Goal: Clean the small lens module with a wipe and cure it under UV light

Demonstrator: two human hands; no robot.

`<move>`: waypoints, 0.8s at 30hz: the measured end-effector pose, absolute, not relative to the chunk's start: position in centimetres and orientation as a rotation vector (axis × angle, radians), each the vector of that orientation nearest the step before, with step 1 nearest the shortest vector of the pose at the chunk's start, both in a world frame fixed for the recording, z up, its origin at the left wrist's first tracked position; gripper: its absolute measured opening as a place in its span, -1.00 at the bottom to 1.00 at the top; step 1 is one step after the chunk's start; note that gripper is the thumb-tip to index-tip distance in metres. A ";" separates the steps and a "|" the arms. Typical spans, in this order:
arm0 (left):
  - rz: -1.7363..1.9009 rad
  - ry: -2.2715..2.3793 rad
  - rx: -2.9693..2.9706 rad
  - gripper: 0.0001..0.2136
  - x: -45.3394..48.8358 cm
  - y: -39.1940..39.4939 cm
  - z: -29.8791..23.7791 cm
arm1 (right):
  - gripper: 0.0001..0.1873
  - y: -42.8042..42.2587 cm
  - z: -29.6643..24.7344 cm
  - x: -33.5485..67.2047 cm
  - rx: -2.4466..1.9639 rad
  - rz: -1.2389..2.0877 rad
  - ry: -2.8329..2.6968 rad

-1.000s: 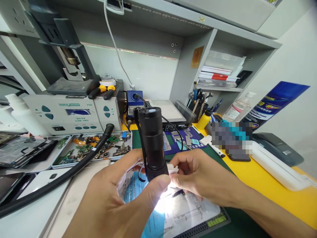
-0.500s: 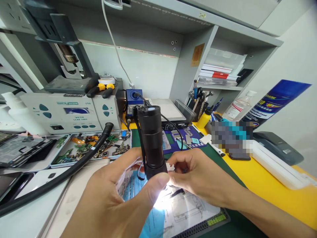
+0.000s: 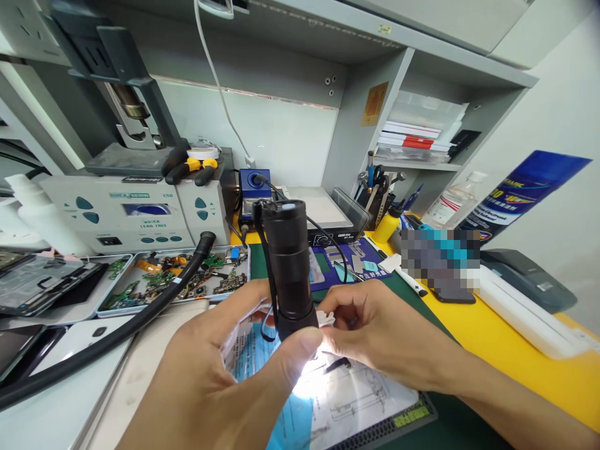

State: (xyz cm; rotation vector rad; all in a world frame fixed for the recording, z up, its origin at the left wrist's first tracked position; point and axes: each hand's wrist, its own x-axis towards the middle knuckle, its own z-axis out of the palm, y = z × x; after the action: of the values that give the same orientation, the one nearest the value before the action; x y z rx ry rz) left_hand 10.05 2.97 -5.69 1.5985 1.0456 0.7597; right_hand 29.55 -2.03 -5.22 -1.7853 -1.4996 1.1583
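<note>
My left hand (image 3: 220,356) is closed round the head end of a black flashlight (image 3: 291,269), thumb in front. The flashlight stands upright with its lit end down, and a wrist strap (image 3: 268,281) hangs along its side. My right hand (image 3: 370,331) pinches a crumpled white tissue or cloth (image 3: 327,319) beside the flashlight's lower end. Under both hands lies a printed sheet (image 3: 360,400) with line drawings and a blue part (image 3: 288,425), glaring white where the beam falls. A small dark strip (image 3: 336,362) rests there, its kind unclear.
A tray of circuit boards (image 3: 173,281) lies at the left, crossed by a thick black hose (image 3: 154,312) from the grey rework station (image 3: 122,219). White tablets (image 3: 60,381) lie at front left. Bottles, a spray can (image 3: 525,194) and a white roll (image 3: 525,312) occupy the right.
Almost nothing differs. My right hand has shifted very slightly, and a little more of the white tissue or cloth and the dark strip shows.
</note>
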 end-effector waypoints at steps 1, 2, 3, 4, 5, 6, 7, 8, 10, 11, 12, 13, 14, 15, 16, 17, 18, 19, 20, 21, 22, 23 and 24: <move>0.763 1.051 1.599 -0.55 10.0 3.0 -5.7 | -0.85 -2.1 -5.2 29.5 -1.787 1.151 -1.505; 0.766 1.056 1.599 -0.55 10.0 3.0 -5.7 | -0.84 -2.1 -5.2 29.5 -1.790 1.146 -1.511; 0.768 1.060 1.599 -0.54 10.0 3.0 -5.8 | -0.83 -2.1 -5.2 29.6 -1.794 1.143 -1.517; 0.771 1.063 1.598 -0.54 10.0 3.0 -5.9 | -0.82 -2.2 -5.2 29.6 -1.799 1.141 -1.519; 0.773 1.065 1.596 -0.53 10.0 3.0 -6.0 | -0.81 -2.2 -5.2 29.6 -1.803 1.141 -1.518; 0.775 1.066 1.594 -0.53 10.0 3.0 -6.0 | -0.81 -2.2 -5.2 29.7 -1.808 1.136 -1.516; 0.777 1.066 1.592 -0.53 10.0 3.0 -6.1 | -0.82 -2.2 -5.2 29.7 -1.810 1.131 -1.517; 0.777 1.067 1.592 -0.53 9.9 3.0 -6.1 | -0.82 -2.2 -5.2 29.7 -1.810 1.126 -1.517; 0.766 1.073 1.591 -0.53 9.9 3.0 -6.0 | -0.84 -2.3 -5.1 29.8 -1.808 1.113 -1.524; 0.758 1.079 1.590 -0.53 9.8 3.0 -6.0 | -0.85 -2.3 -5.1 29.8 -1.809 1.102 -1.531; 0.750 1.085 1.589 -0.53 9.8 3.0 -5.9 | -0.88 -2.4 -5.2 29.9 -1.813 1.093 -1.536; 0.743 1.089 1.587 -0.53 9.8 3.0 -5.9 | -0.89 -2.4 -5.2 29.8 -1.818 1.083 -1.542; 0.738 1.091 1.584 -0.53 9.8 3.0 -5.9 | -0.91 -2.5 -5.2 29.8 -1.825 1.070 -1.547; 0.732 1.091 1.581 -0.53 9.8 3.0 -5.9 | -0.92 -2.5 -5.3 29.8 -1.828 1.060 -1.551; 0.728 1.089 1.578 -0.52 9.8 3.0 -5.9 | -0.93 -2.6 -5.3 29.8 -1.831 1.052 -1.553; 0.724 1.087 1.576 -0.52 9.8 3.0 -5.9 | -0.94 -2.7 -5.4 29.7 -1.834 1.046 -1.554; 0.722 1.084 1.575 -0.51 9.8 3.0 -6.0 | -0.94 -2.7 -5.4 29.7 -1.837 1.039 -1.556; 0.722 1.083 1.575 -0.51 9.8 3.1 -6.0 | -0.94 -2.8 -5.4 29.7 -1.840 1.034 -1.559; 0.726 1.081 1.577 -0.51 9.8 3.1 -6.0 | -0.93 -2.8 -5.4 29.7 -1.844 1.035 -1.563; 0.732 1.078 1.580 -0.52 9.8 3.1 -6.1 | -0.93 -2.9 -5.4 29.7 -1.847 1.041 -1.568; 0.739 1.075 1.585 -0.52 9.8 3.1 -6.1 | -0.93 -2.9 -5.4 29.7 -1.849 1.049 -1.572; 0.747 1.072 1.591 -0.53 9.8 3.1 -6.1 | -0.93 -3.0 -5.4 29.7 -1.848 1.057 -1.574; 0.756 1.070 1.598 -0.53 9.8 3.1 -6.1 | -0.93 -3.0 -5.3 29.7 -1.845 1.062 -1.578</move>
State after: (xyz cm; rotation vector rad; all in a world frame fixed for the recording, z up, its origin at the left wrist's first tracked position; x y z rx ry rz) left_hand 9.77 3.08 -6.05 1.5984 1.0701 0.7560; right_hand 29.68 -2.97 -5.30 -1.8448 -1.5778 1.0624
